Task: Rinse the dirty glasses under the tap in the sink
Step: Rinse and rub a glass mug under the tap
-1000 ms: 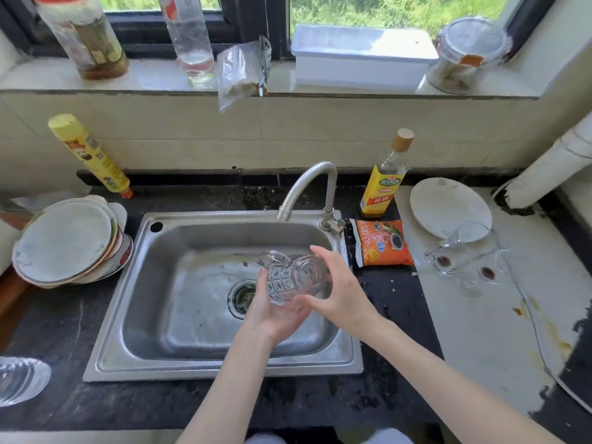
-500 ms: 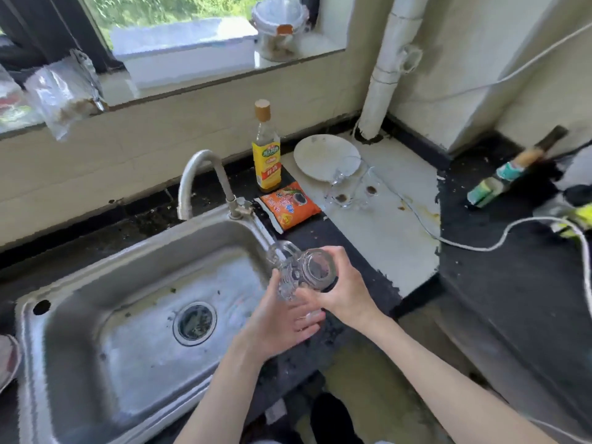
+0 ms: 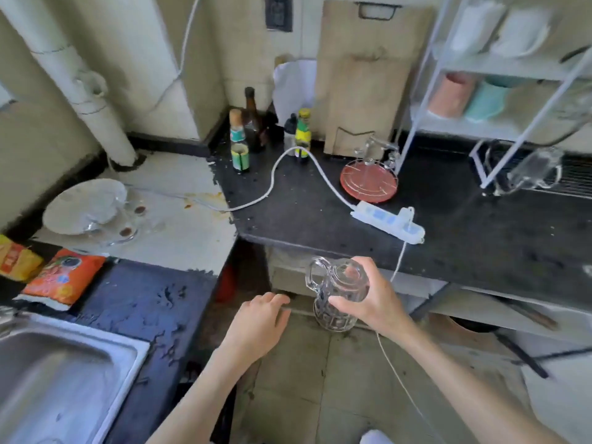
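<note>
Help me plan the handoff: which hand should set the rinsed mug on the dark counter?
The right hand: it already grips the glass mug just below the dark counter. The left hand is empty and nearer the sink.

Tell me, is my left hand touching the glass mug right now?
Apart. The head view shows floor between the left hand and the glass mug; only the right hand grips it.
</note>
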Demonstrator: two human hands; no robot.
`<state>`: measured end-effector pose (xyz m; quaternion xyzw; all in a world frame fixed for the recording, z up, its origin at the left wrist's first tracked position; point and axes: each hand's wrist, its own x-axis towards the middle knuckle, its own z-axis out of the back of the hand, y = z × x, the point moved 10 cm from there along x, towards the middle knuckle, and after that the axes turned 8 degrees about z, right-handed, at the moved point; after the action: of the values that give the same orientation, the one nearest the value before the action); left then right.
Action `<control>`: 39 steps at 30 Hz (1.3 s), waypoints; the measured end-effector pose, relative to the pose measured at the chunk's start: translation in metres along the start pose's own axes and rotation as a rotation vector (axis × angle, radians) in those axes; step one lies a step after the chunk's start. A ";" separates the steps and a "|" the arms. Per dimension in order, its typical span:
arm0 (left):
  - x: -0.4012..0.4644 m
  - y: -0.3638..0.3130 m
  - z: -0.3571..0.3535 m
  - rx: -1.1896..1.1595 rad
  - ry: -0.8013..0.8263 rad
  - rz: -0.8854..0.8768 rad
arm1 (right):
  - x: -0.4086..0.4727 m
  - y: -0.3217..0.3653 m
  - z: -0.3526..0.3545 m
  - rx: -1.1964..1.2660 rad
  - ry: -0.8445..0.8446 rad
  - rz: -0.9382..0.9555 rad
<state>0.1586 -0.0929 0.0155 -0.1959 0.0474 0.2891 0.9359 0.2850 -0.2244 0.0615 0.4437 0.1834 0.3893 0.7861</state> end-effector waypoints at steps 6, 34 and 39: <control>0.027 -0.194 -0.047 0.011 -0.044 -0.393 | -0.077 -0.093 0.167 -0.006 -0.215 -0.169; 0.303 -0.571 -0.109 -0.038 -0.053 -0.662 | -0.005 -0.364 0.551 -0.043 -0.631 -0.495; 0.341 -0.595 -0.121 -0.017 -0.079 -0.563 | 0.046 -0.409 0.602 -0.121 -0.607 -0.422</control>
<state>0.7769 -0.4124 0.0378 -0.1978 -0.0477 0.0256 0.9788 0.8792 -0.6466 0.0451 0.4439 0.0062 0.0796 0.8925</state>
